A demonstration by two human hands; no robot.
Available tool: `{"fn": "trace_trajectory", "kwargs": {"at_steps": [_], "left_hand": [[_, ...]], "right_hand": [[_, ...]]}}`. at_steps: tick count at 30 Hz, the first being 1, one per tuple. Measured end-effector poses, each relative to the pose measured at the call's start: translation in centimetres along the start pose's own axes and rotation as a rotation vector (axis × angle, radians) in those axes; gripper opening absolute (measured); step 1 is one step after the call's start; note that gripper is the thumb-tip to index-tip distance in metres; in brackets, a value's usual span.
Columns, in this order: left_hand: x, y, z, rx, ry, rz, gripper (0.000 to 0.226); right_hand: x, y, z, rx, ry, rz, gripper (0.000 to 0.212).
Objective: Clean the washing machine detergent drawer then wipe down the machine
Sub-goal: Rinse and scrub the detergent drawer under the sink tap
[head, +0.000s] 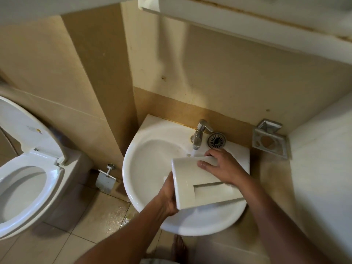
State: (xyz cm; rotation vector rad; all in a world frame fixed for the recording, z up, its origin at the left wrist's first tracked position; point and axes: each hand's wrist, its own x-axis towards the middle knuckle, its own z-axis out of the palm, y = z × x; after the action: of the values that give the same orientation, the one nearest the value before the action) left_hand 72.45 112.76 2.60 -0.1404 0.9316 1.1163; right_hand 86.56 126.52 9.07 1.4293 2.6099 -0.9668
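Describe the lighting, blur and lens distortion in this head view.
Head view: dim, warm yellowish light; a brighter patch on the beige wall tile behind the chrome tap; wide-angle bending curves the wall edges and the white toilet seat; motion blur at the far left edge; the white plastic detergent drawer over the white round basin stays fairly sharp.

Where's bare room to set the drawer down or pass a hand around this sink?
Free: the left half of the sink basin, between the rim and the drawer, and the back-left ledge left of the tap. Crowded: the right side, where the tap, running water, loose strainer and both hands, left and right, gripping the drawer, bunch together.
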Motion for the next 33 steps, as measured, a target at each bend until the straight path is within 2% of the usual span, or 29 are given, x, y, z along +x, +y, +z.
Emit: {"fn": "trace_trajectory", "kwargs": {"at_steps": [2,3,5,9,12,14,17,21,22,23,25,29,33], "left_hand": [[-0.5,1.5,-0.2,0.004,-0.041,-0.012,0.044],[-0.4,2.2,-0.7,0.002,-0.011,-0.018,0.041],[-0.2,3.3,-2.1,-0.047,0.042,-0.012,0.044],[0.3,4.0,-5.7,-0.173,0.141,-0.004,0.065],[1.0,3.7,-7.0,-0.157,0.231,0.045,0.068],[1.3,3.5,-6.6,-0.069,0.310,0.060,0.071],[0.8,3.9,-5.2,0.192,0.448,0.030,0.087],[1.1,5.8,-4.1,0.367,0.226,-0.079,0.129],[1.2,6.3,-3.8,0.417,0.167,-0.103,0.134],[1.5,6.7,-3.4,0.461,0.118,-0.119,0.131],[2.2,7.3,-2.5,0.531,0.095,-0.117,0.110],[3.7,7.7,-0.5,0.610,0.180,-0.075,0.075],[4.4,7.5,0.6,0.680,0.332,0.011,0.039]], "right_hand": [[0.2,-0.2,-0.4,0.042,0.009,0.080,0.059],[0.2,-0.5,-0.7,0.059,0.014,0.113,0.067],[0.2,-1.6,-1.2,0.054,0.012,0.152,0.070],[-0.5,-4.6,-1.0,-0.017,-0.013,0.186,0.055],[-0.9,-6.9,1.5,-0.193,-0.056,0.187,0.038],[-1.3,-9.1,3.4,-0.283,-0.018,0.190,0.040],[-1.6,-11.4,6.0,-0.357,0.057,0.175,0.025],[-0.8,-12.4,8.0,-0.380,0.130,0.188,0.019],[-0.5,-12.3,8.2,-0.366,0.149,0.195,0.020],[-0.1,-12.2,8.4,-0.345,0.169,0.209,0.020],[0.6,-11.7,8.7,-0.269,0.204,0.252,0.019],[1.6,-10.4,10.0,-0.085,0.246,0.327,0.020],[0.9,-9.0,12.0,0.141,0.253,0.290,0.019]]}}
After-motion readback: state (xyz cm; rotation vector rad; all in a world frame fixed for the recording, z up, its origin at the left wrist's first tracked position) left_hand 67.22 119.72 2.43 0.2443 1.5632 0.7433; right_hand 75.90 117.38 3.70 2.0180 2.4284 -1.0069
